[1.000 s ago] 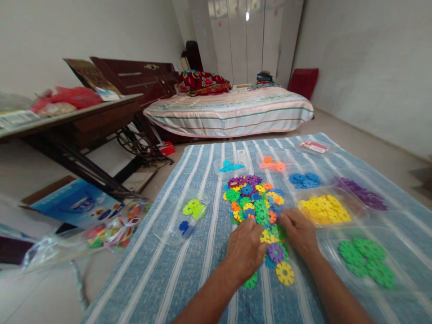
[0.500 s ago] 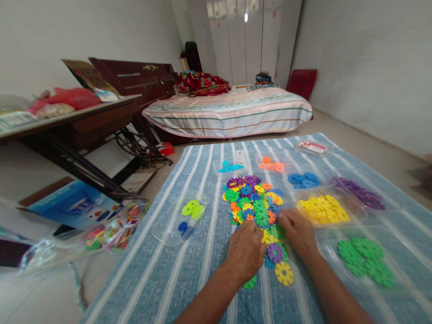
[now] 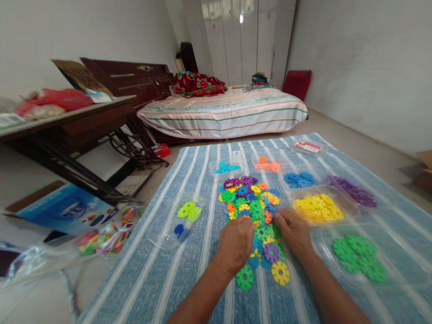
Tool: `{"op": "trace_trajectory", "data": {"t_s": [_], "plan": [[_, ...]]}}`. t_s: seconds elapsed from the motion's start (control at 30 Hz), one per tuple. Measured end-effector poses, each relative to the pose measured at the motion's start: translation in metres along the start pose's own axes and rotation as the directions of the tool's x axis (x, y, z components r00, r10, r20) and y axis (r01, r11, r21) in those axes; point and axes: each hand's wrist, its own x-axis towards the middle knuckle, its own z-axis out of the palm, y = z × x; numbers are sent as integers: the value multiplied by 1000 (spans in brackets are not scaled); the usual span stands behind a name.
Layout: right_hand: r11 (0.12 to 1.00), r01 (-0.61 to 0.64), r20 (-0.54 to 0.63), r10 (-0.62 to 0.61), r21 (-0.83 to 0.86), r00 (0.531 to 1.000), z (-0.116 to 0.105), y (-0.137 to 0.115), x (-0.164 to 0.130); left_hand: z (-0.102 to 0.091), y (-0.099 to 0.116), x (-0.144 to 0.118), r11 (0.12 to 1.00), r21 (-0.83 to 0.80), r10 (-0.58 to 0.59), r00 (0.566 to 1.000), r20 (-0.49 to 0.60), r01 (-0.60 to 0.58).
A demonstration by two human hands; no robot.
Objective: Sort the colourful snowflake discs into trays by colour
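Note:
A pile of notched plastic discs [image 3: 257, 209] in many colours lies between my hands on a blue striped cloth. My left hand [image 3: 235, 246] is closed over the pile's left side, and a yellow notched disc [image 3: 257, 223] shows at its fingertips. Closed at the right edge of the pile is my right hand [image 3: 294, 233]; its fingertips touch the discs, and what they hold is hidden. Nearest me lie a green disc [image 3: 245, 277], a yellow one [image 3: 280, 273] and a purple one [image 3: 271, 253].
Clear boxes hold sorted discs: yellow [image 3: 317, 208], green [image 3: 358, 257], blue [image 3: 299, 180], purple [image 3: 353, 191], orange [image 3: 267, 164] and light blue [image 3: 227, 168]. A left box [image 3: 162, 231] has lime and dark blue discs. A lidded box [image 3: 308, 146] stands at the back; a bed [image 3: 222, 114] lies beyond.
My left hand has drawn back left with a yellow disc at its fingertips, uncovering green and blue discs. My right hand has stayed nearly in place. The view has shifted slightly.

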Motion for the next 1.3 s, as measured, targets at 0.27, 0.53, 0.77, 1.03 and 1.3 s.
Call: {"op": "trace_trajectory", "data": {"t_s": [0.27,0.53,0.77,1.03,1.3], "plan": [[1000,22,-6,-22,-4,1000,0,-3,2,-12,13,29,943,-318,-89,995,40,97],[1000,3,-45,-4,-17,999,3,2,2,-5,38,56,874,-475,-49,992,118,100],[998,63,-76,-61,21,995,2,0,3,-1,72,91,832,-554,-6,999,33,23],[998,61,-16,-61,-32,998,2,7,4,1,49,29,963,-206,218,951,220,-173],[996,69,-36,-71,-47,997,1,3,5,12,54,-20,942,14,299,862,409,-334]]}}
